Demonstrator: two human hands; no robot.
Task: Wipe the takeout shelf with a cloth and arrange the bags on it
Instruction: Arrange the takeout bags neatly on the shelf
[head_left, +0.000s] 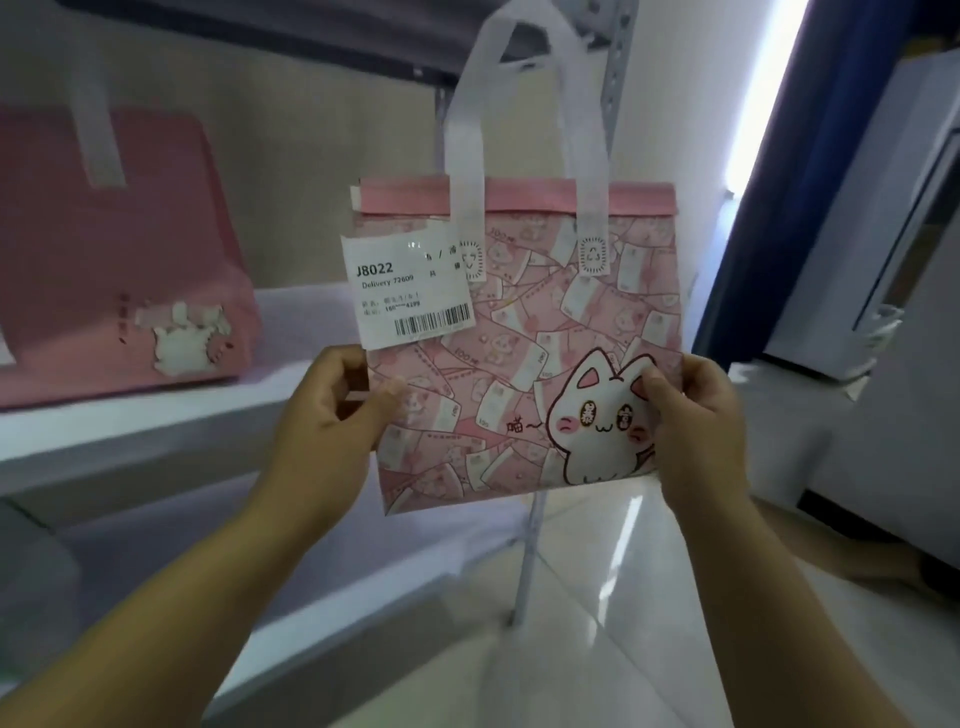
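Head view, the only one here. The pink takeout bag (519, 364) is up in the air in front of the person, held upright and square to the camera, not touching anything but the two hands. It's covered in a banknote print with a white cartoon cat (602, 421) at the lower right. Its two white handles (524, 104) stand straight up above the folded pink top edge. A white delivery label (408, 288) reading "J8022" with a barcode is stuck on the upper left of the front, hanging a bit past the bag's edge.

On to the grip. The left hand (327, 421) pinches the lower left side edge: thumb (387, 389) flat across the front, the other fingers curled round the side and behind the bag. The right hand (698, 415) does the same on the lower right edge, its thumb (652, 389) pressed onto the cat's ear and the rest of the fingers hidden behind. So both grips are closed on the bag, nothing spread.

The shelf (156, 421) is off to the left, a pale board, and the bag hangs near its right end, in front of the metal post (530, 545). A second bag (119, 270), plain pink with a torn white patch low on its front, stands on that board well apart from the held one. Another shelf board (311, 551) sits lower down, and glossy floor tiles (623, 597) show under the bag.
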